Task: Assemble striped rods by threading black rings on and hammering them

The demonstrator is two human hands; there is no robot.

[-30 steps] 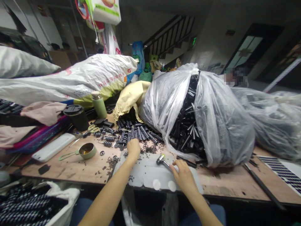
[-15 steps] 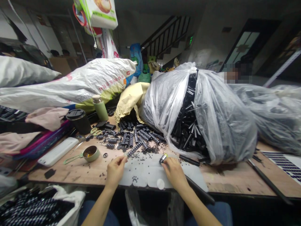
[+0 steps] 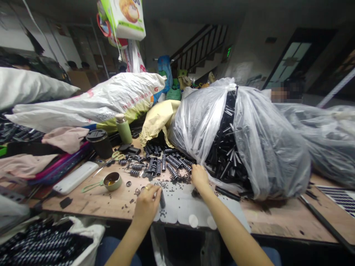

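Note:
My left hand (image 3: pixel 147 202) is closed on a small dark cylinder (image 3: pixel 162 199), held steeply tilted over the grey mat (image 3: pixel 183 212); motion blurs its surface. My right hand (image 3: pixel 200 177) is at the right end of a pile of black-and-silver striped cylinders (image 3: pixel 172 172), beside the clear plastic bag. Its fingers are curled, and whatever they hold is hidden. Under the right wrist a dark object (image 3: pixel 195 192) lies on the mat, partly covered. Tiny black bits (image 3: pixel 169 186) are scattered over the mat and table.
A big plastic bag of black tubes (image 3: pixel 226 147) fills the back right. Left of the mat stand a small handled cup (image 3: pixel 113 181), a black lidded cup (image 3: pixel 99 143) and a green bottle (image 3: pixel 123 129). A sack of striped pieces (image 3: pixel 44 244) is at the lower left.
My right hand has moved up and away from a shiny-ended black piece to the pile's edge. My left hand has shifted right and nearer me, now with a cylinder upright in its fingers.

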